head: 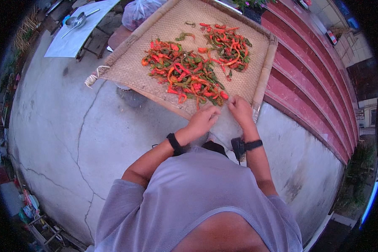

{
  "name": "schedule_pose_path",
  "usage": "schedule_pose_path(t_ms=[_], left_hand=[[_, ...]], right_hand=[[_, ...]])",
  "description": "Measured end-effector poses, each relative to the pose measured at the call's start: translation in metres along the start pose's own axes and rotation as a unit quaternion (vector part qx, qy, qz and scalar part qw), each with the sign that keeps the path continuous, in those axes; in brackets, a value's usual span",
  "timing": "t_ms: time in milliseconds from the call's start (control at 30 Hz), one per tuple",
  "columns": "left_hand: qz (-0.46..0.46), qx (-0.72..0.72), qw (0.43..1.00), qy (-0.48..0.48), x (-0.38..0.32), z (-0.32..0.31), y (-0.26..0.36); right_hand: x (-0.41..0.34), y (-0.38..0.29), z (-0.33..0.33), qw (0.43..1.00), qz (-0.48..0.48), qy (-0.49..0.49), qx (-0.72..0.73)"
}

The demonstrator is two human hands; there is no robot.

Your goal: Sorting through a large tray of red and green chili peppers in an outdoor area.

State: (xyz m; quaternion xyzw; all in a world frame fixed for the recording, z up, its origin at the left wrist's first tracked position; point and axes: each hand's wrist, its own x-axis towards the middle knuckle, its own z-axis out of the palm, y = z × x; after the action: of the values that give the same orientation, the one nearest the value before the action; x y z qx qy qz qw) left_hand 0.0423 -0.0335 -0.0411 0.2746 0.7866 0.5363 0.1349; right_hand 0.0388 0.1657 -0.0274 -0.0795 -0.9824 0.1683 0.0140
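A woven mat tray (163, 28) with rolled edges holds two piles of red and green chili peppers. The larger pile (189, 74) lies nearer to me; the smaller pile (230, 47) is at the back right. My left hand (204, 119) is over the tray's near edge, just below the larger pile, its fingers curled and blurred. Close beside it on the right, my right hand (240, 108) has its fingertips drawn together near a red pepper (223, 95) at the pile's end. Whether either hand pinches something small cannot be made out.
Red steps (302, 85) rise on the right. At the back left, a white-topped table (64, 39) bears a metal ladle (79, 19) and a bowl. A filled plastic bag (138, 14) sits behind the tray. Cracked concrete (60, 126) spreads to the left.
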Motion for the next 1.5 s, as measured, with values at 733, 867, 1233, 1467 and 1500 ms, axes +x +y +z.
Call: schedule_pose_path(t_ms=[733, 867, 1233, 1467, 1500], left_hand=[[-0.068, -0.056, 0.993, 0.076, 0.019, -0.024, 0.027], [-0.142, -0.003, 0.990, -0.023, 0.035, -0.067, 0.030], [0.085, 0.272, 0.956, 0.075, 0.081, -0.132, -0.015], [0.168, 0.228, 0.959, -0.010, 0.090, -0.145, -0.016], [0.211, 0.199, 0.957, -0.002, 0.092, -0.151, -0.014]], right_hand=[[-0.032, -0.014, -0.032, 0.855, -0.079, -0.328, 0.393], [-0.036, 0.004, -0.020, 0.881, -0.070, -0.276, 0.377], [-0.040, -0.032, -0.024, 0.840, 0.045, -0.199, 0.503], [-0.023, -0.111, -0.001, 0.845, 0.103, -0.003, 0.525], [-0.017, -0.126, -0.004, 0.847, 0.113, 0.004, 0.520]])
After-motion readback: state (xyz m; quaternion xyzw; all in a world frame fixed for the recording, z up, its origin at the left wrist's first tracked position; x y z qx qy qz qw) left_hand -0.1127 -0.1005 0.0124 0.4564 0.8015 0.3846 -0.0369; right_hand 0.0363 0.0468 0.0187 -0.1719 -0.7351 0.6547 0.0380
